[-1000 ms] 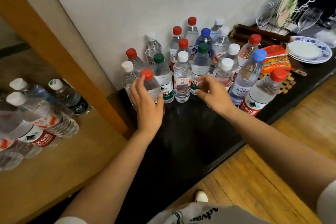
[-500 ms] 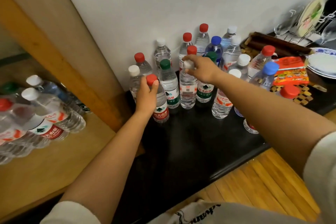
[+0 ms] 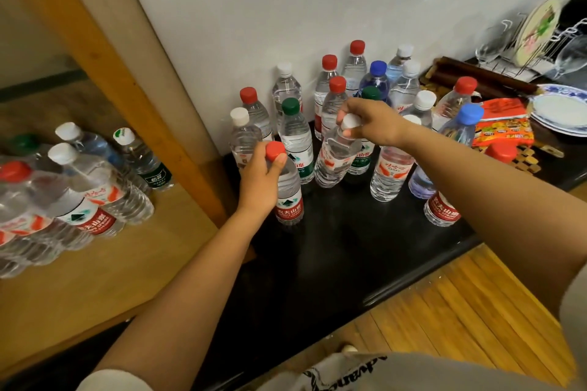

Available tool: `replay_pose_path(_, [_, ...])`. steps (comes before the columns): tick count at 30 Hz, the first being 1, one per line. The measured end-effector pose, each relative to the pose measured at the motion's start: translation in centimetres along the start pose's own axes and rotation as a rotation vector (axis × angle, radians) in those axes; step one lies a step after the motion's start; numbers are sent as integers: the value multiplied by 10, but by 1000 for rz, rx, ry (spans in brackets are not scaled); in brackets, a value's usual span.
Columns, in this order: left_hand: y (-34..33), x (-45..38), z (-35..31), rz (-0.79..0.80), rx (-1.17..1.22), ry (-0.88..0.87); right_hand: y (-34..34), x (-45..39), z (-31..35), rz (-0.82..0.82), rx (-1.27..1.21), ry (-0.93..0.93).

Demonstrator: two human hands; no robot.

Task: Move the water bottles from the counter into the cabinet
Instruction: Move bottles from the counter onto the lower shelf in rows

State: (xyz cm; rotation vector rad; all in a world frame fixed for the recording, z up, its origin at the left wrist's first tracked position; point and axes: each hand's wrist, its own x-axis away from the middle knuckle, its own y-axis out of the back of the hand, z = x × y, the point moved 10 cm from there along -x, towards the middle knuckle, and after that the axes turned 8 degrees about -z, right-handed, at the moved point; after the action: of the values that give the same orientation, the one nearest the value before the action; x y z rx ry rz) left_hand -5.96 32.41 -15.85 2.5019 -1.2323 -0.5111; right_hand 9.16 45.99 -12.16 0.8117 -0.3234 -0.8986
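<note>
On the black counter (image 3: 333, 263), the left hand (image 3: 259, 182) grips the neck of a red-capped bottle (image 3: 287, 194), and the right hand (image 3: 370, 119) pinches the top of a tilted white-capped bottle (image 3: 335, 155). Behind stand about fifteen more bottles (image 3: 374, 79), some overlapping. The cabinet shelf (image 3: 79, 279) holds at least six bottles, partly cropped.

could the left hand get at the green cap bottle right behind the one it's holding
Probably not as things stand: the left hand already grips the red-capped bottle. The green-capped bottle stands just behind, its cap uncovered, so a freed hand could likely take it from above.
</note>
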Motion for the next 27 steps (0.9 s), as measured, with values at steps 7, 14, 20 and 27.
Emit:
replay_pose_path(7, [1,32,-3,122,25,-62,-18,33,31,121,30,133])
replay_pose_path(14, [9,64,-4,259,33,-121,-48,75,64,377,-16,159])
replay_pose_path(20, [20,86,-4,327,27,-148,-68,122,81,588,-118,147])
replay_pose_path(27, [26,104,0,318,116,-115,-71,150,75,531,-385,97])
